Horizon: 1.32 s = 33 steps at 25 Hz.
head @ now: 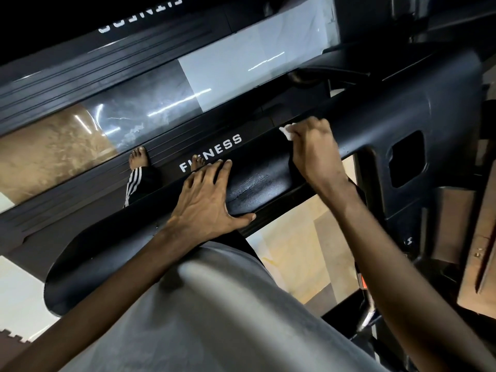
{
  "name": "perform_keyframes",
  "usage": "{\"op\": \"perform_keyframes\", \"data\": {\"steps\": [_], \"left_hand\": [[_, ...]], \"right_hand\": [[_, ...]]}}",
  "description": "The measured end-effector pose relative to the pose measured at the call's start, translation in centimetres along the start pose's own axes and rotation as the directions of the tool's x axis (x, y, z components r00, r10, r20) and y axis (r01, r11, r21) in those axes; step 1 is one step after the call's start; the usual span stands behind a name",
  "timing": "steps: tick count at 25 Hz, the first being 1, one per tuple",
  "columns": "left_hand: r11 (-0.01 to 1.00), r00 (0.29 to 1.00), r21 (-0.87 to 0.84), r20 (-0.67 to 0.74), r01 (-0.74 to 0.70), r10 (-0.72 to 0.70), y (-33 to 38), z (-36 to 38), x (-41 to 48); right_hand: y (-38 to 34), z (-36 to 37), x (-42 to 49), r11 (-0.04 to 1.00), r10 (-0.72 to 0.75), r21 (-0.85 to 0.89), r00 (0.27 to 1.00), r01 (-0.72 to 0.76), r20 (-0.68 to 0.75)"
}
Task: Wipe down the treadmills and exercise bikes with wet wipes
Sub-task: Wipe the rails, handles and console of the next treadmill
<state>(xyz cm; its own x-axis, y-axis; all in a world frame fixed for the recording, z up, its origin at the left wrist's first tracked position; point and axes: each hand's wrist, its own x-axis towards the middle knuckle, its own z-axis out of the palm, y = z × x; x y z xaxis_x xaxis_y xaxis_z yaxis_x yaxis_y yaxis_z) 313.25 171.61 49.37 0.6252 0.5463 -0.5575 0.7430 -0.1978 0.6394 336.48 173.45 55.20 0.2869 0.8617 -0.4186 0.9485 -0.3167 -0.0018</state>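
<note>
Glossy floor tiles (53, 157) far left, brown and pale, mirroring light strips. Dark interlocking mat (13, 342) edge near left corner. Brown boards (477, 237) at right edge.

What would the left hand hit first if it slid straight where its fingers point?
Likely nothing soon. The left hand lies flat on the black handrail, fingertips at its far edge. Beyond looks free; the FITNESS side rail seems farther down.

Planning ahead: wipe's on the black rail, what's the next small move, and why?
Probably slide the right hand with the wipe toward the left hand, over the streaky patch on the rail: it lies between them and looks smudged.
</note>
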Motion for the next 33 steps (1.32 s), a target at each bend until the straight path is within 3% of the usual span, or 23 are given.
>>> {"op": "perform_keyframes", "data": {"steps": [3,8,12,17,22,30,32,33], "left_hand": [[1.000,1.000,-0.004,0.000,0.001,-0.001,0.1,0.0,0.0],[1.000,1.000,0.002,-0.006,-0.001,0.001,0.4,-0.1,-0.1],[0.999,0.999,-0.013,0.003,-0.040,0.040,1.9,-0.3,0.4],[0.992,0.990,0.010,-0.055,-0.127,0.127,5.9,-0.1,2.3],[0.991,0.989,0.026,-0.061,-0.135,0.136,8.2,0.4,4.2],[0.995,0.990,0.043,-0.112,-0.086,0.090,9.5,1.2,5.2],[0.996,0.987,0.048,-0.139,-0.071,0.077,10.0,1.6,5.6],[0.997,0.986,0.044,-0.152,-0.061,0.067,10.1,1.8,5.7]], "right_hand": [[0.4,0.4,-4.6,0.982,-0.006,0.188,0.991,0.031,-0.134],[2.3,1.0,-7.3,0.912,0.307,0.360,0.908,-0.195,-0.286],[2.4,1.3,-8.2,0.950,0.111,0.312,0.960,-0.026,-0.257],[8.2,-0.5,-6.2,0.922,0.347,0.290,0.879,-0.256,-0.327],[5.8,1.4,-7.2,0.947,0.100,0.321,0.933,0.017,-0.345],[13.7,-0.4,-4.0,0.896,0.379,0.400,0.802,-0.193,-0.462],[13.1,0.1,-3.9,0.890,0.386,0.408,0.814,-0.204,-0.434],[12.1,0.3,-3.9,0.906,0.337,0.384,0.853,-0.179,-0.398]]}}
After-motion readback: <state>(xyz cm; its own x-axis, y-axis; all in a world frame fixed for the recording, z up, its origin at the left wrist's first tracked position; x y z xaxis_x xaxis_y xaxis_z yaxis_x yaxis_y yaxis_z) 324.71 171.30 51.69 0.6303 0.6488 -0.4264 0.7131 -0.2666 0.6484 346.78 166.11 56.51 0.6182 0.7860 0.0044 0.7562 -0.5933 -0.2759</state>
